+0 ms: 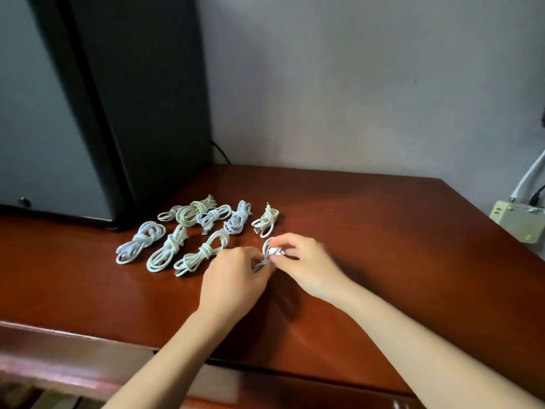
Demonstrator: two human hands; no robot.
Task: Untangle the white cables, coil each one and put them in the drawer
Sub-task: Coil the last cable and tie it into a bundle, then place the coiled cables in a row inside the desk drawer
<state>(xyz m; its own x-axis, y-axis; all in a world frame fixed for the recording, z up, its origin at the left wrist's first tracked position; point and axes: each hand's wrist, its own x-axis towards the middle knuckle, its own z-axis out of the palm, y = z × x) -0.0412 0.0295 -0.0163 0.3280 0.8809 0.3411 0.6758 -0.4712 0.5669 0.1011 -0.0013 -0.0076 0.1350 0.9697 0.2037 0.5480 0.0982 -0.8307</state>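
Observation:
Several coiled white cables lie in two rows on the reddish-brown table top point(383, 246): a front row with a coiled cable point(140, 242) at the left, and a back row ending in a small coiled cable point(265, 222) at the right. Just in front of that one, both my hands hold one more white cable point(269, 250) above the table. My left hand point(236, 273) grips its bundled loops from the left. My right hand point(303, 261) pinches its plug end and a loop from the right. Most of this cable is hidden by my fingers.
A black cabinet point(141, 113) with a grey door stands at the back left, right behind the coils. A beige power strip point(516, 224) with cords hangs past the table's right edge. The front edge of the table point(88, 358) and a darker gap below it show at bottom left.

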